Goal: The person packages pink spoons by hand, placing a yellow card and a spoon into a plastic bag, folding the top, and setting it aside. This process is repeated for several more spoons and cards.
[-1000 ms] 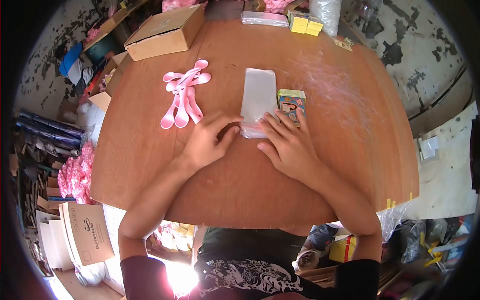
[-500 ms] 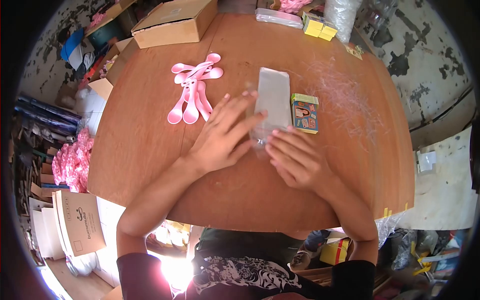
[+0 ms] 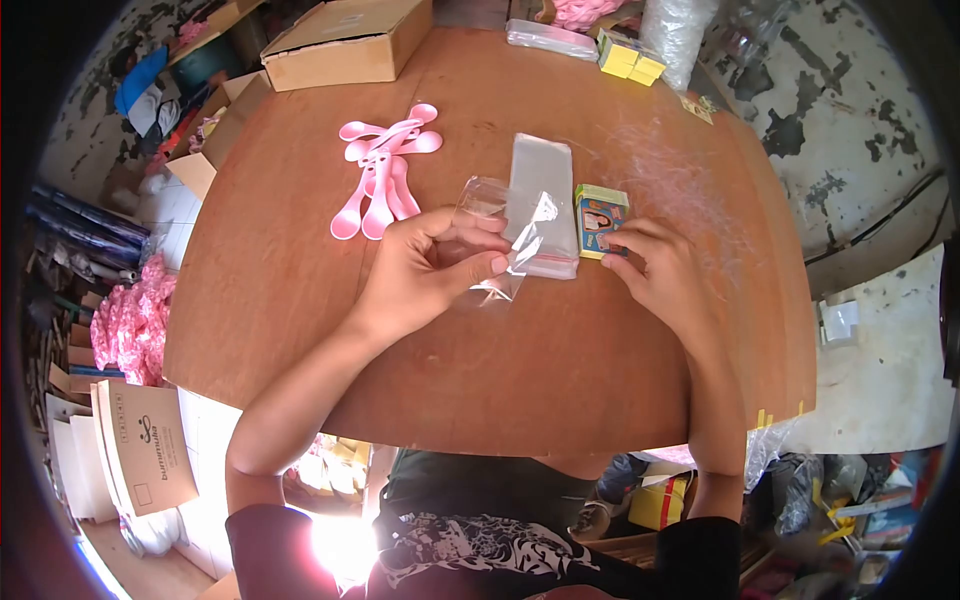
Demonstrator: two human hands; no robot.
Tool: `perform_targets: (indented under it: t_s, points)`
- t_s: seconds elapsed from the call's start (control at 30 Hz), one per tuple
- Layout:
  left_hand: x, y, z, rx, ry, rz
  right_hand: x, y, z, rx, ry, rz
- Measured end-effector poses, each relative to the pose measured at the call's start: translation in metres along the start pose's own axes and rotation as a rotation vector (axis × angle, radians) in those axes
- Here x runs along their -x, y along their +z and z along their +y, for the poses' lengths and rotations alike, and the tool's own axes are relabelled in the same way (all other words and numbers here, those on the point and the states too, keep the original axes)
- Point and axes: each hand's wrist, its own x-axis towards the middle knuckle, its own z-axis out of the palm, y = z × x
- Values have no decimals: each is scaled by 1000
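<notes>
A clear plastic bag (image 3: pixel 497 262) is pinched between the thumb and fingers of my left hand (image 3: pixel 420 255), held up over the table. Beside it lies a stack of clear plastic bags (image 3: pixel 543 190), flat on the wood. My right hand (image 3: pixel 655 265) has its thumb and fingertips closed at the lower right edge of a small stack of printed cards (image 3: pixel 600 215) with yellow-green edges. Whether it grips one card or several is hidden. Pink plastic spoons (image 3: pixel 378 205) lie in a loose pile beyond my left hand.
A cardboard box (image 3: pixel 345 45) stands at the table's far left. Clear packs (image 3: pixel 552 38), yellow card stacks (image 3: pixel 630 57) and a bubble-wrap roll (image 3: pixel 678 35) sit at the far edge. Thin plastic strands (image 3: pixel 680 185) are scattered at the right of the wooden table (image 3: pixel 480 385).
My left hand has lifted a clear bag off the stack and moved slightly left. My right hand has gone from the bag stack to the card stack on the right.
</notes>
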Motion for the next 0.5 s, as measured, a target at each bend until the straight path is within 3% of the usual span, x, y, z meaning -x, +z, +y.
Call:
perform_targets:
  t_s: [0.03, 0.3, 0.4, 0.47, 0.5]
  points:
    - [-1, 0, -1, 116, -93, -12, 1, 2, 3, 11, 29, -25]
    - [-5, -3, -1, 108, -255, 31, 1, 13, 18, -132, 75, -7]
    - [-3, -3, -7, 73, -202, 8, 0, 10, 9, -117, 116, 124]
    - [-3, -2, -8, 87, -254, -15, 1, 6, -2, -43, 114, 413]
    - [-2, -2, -7, 86, -255, -11, 3, 4, -7, -45, 112, 411]
